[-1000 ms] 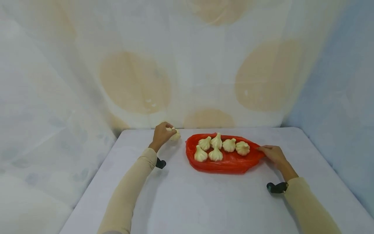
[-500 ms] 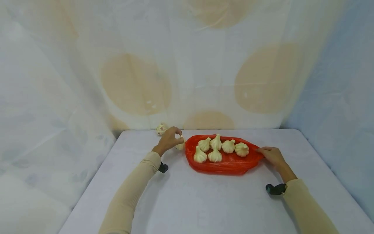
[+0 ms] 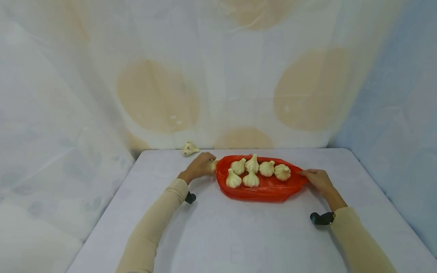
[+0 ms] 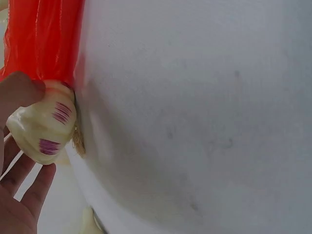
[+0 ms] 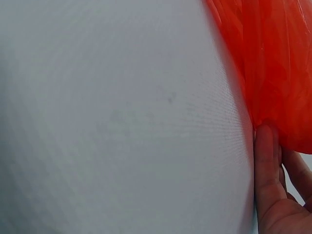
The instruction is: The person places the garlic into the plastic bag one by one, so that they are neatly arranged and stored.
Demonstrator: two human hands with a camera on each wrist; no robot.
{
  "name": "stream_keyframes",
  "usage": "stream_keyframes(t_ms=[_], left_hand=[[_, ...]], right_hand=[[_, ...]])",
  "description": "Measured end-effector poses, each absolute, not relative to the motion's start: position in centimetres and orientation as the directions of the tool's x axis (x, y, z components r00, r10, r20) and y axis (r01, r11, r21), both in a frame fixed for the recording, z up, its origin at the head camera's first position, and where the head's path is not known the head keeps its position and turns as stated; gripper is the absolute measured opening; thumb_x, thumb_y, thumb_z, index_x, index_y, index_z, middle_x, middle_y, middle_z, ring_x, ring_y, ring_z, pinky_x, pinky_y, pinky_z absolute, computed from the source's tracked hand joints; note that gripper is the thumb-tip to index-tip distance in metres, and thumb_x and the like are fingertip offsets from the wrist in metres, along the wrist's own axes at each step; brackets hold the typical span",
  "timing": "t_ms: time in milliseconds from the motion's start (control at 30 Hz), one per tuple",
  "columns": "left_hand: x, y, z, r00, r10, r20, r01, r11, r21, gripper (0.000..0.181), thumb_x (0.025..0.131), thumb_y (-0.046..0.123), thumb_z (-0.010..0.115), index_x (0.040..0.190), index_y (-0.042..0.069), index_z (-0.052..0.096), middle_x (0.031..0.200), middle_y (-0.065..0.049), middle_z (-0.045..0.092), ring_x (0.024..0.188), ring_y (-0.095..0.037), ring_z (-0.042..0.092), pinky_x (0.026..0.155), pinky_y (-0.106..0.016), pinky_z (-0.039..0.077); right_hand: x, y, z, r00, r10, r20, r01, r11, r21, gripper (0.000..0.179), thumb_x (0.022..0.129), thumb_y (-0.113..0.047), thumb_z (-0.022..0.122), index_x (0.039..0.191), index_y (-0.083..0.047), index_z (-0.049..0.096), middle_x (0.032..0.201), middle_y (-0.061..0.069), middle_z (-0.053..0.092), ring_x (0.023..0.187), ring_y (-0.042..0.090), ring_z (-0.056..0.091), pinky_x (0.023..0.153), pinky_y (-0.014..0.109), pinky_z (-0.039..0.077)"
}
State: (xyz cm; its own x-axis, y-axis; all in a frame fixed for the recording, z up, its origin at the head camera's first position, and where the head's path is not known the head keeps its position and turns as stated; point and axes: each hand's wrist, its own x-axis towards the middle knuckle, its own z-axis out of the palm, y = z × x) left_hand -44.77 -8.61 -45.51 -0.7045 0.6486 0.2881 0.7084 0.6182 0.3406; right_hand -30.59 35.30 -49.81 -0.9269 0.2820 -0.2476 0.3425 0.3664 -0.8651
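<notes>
My left hand [image 3: 201, 165] holds a garlic bulb [image 4: 48, 129] with purple streaks between thumb and fingers. In the left wrist view that bulb touches the end of a red plastic bag [image 4: 46, 39]. The bag [image 3: 263, 195] lies spread open on the table, and several pale garlic bulbs [image 3: 251, 179] sit inside it. At its right end my right hand [image 3: 319, 180] pinches the bag's edge; the right wrist view shows the thumb [image 5: 267, 156] against the red plastic.
Another garlic bulb [image 3: 189, 148] lies on its side at the table's back edge, left of the bag. The white table [image 3: 252, 235] meets a hanging patterned cloth [image 3: 239, 76] at the back, with more cloth at both sides.
My left hand has moved right and slightly toward me with its bulb, reaching the bag's left end. The bulb at the back edge came into view. My right hand keeps its place.
</notes>
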Motion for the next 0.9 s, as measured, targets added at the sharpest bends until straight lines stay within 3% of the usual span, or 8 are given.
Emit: stream_keyframes(t_ms=[133, 467, 733, 900], left_hand=[[-44.9, -8.9, -45.8, -0.690, 0.675, 0.260, 0.723, 0.635, 0.273, 0.042, 0.065, 0.024, 0.070, 0.104, 0.012, 0.059, 0.101, 0.002, 0.055, 0.095, -0.012, 0.045, 0.083, -0.026, 0.038], [-44.8, -9.5, -46.1, -0.661, 0.681, 0.314, 0.750, 0.608, 0.260, 0.054, 0.063, 0.026, 0.074, 0.110, 0.008, 0.055, 0.105, -0.002, 0.053, 0.099, -0.016, 0.043, 0.089, -0.030, 0.036], [-44.9, -10.0, -45.7, -0.652, 0.659, 0.375, 0.758, 0.581, 0.296, 0.052, 0.064, 0.024, 0.070, 0.110, 0.006, 0.055, 0.106, -0.003, 0.053, 0.099, -0.016, 0.044, 0.089, -0.030, 0.035], [-44.9, -10.3, -45.0, -0.649, 0.631, 0.424, 0.760, 0.558, 0.333, 0.057, 0.062, 0.025, 0.075, 0.110, 0.004, 0.054, 0.106, -0.004, 0.053, 0.096, -0.018, 0.046, 0.085, -0.032, 0.037]], right_hand=[[-30.5, 35.3, -49.8, -0.930, 0.277, -0.241, 0.333, 0.363, -0.870, 0.069, 0.079, -0.050, 0.053, 0.123, 0.002, 0.045, 0.126, 0.022, 0.041, 0.110, 0.033, 0.038, 0.088, 0.041, 0.039], [-30.3, 35.1, -49.5, -0.934, 0.274, -0.228, 0.322, 0.375, -0.869, 0.065, 0.082, -0.047, 0.051, 0.124, 0.002, 0.044, 0.126, 0.022, 0.040, 0.111, 0.033, 0.037, 0.090, 0.043, 0.036], [-30.2, 35.0, -49.6, -0.932, 0.277, -0.235, 0.329, 0.366, -0.870, 0.067, 0.081, -0.048, 0.051, 0.124, 0.003, 0.044, 0.126, 0.022, 0.040, 0.110, 0.033, 0.037, 0.090, 0.043, 0.037], [-30.5, 35.3, -49.6, -0.937, 0.272, -0.221, 0.317, 0.388, -0.865, 0.067, 0.081, -0.049, 0.050, 0.122, 0.003, 0.045, 0.126, 0.022, 0.041, 0.110, 0.033, 0.036, 0.091, 0.045, 0.035]])
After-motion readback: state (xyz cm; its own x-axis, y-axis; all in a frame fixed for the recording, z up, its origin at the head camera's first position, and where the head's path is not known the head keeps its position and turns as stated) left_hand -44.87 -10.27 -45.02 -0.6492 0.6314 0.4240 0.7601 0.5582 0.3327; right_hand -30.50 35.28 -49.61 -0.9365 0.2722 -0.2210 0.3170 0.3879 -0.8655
